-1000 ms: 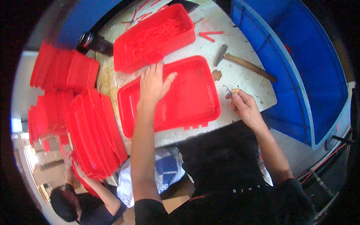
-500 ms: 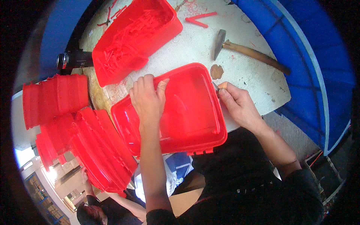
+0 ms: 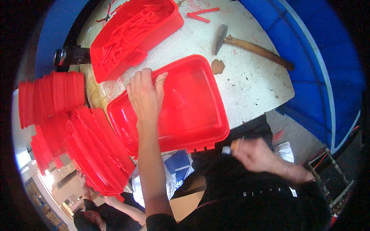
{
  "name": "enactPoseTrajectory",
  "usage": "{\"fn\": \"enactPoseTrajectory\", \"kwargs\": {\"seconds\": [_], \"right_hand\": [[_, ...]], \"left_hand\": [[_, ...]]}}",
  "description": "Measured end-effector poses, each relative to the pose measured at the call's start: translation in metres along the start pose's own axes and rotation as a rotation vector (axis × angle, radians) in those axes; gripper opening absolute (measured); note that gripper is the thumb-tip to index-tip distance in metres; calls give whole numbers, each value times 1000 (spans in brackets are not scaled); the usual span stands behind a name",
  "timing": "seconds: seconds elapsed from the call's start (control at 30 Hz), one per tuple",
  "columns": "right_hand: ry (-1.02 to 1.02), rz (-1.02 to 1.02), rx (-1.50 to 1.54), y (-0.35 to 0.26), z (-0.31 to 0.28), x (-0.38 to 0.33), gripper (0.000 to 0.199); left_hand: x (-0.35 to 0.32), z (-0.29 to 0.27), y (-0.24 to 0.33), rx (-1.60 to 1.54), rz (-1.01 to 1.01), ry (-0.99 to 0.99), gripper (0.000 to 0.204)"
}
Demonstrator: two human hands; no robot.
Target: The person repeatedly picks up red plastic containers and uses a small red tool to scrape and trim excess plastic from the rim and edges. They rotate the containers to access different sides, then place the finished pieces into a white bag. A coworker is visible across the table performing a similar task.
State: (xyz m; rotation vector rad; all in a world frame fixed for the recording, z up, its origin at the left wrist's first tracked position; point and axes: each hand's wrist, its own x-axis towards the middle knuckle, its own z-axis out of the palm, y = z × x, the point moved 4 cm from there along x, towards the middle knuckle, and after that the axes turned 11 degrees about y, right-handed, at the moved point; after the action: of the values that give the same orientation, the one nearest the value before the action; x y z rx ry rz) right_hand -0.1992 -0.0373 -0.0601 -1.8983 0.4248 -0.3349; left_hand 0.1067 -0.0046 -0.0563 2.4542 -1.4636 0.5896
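Note:
A shallow red plastic tray (image 3: 185, 100) with rounded corners lies tilted at the front of the worktable. My left hand (image 3: 145, 90) grips its far-left rim, fingers over the outside and thumb on the inner side. Below the tray's near right corner is my right hand (image 3: 252, 154), in front of my dark shirt and apart from the tray. It is closed around a small knife (image 3: 228, 149) with an orange-wrapped part and a pale tip, both smeared by motion.
A red bin (image 3: 135, 38) full of red plastic strips stands at the far left, beside a black cylinder (image 3: 73, 56). A hammer (image 3: 254, 50) lies at the far right. Stacked red trays (image 3: 98, 150) stand at left; another person (image 3: 111, 217) is below them. A blue panel (image 3: 308, 77) borders the right.
My right hand has left the tray's right rim with the knife and come down toward me. My left hand still holds the tray; the view has shifted slightly.

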Motion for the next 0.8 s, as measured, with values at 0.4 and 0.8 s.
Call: {"fn": "enactPoseTrajectory", "kwargs": {"seconds": [0.4, 0.8], "right_hand": [[228, 112, -898, -16, -46, 130, 15], [168, 225, -1133, -36, -27, 110, 17]], "left_hand": [[-3, -1, -6, -86, -45, 52, 40], [-6, 2, -10, -173, -92, 69, 38]]}}
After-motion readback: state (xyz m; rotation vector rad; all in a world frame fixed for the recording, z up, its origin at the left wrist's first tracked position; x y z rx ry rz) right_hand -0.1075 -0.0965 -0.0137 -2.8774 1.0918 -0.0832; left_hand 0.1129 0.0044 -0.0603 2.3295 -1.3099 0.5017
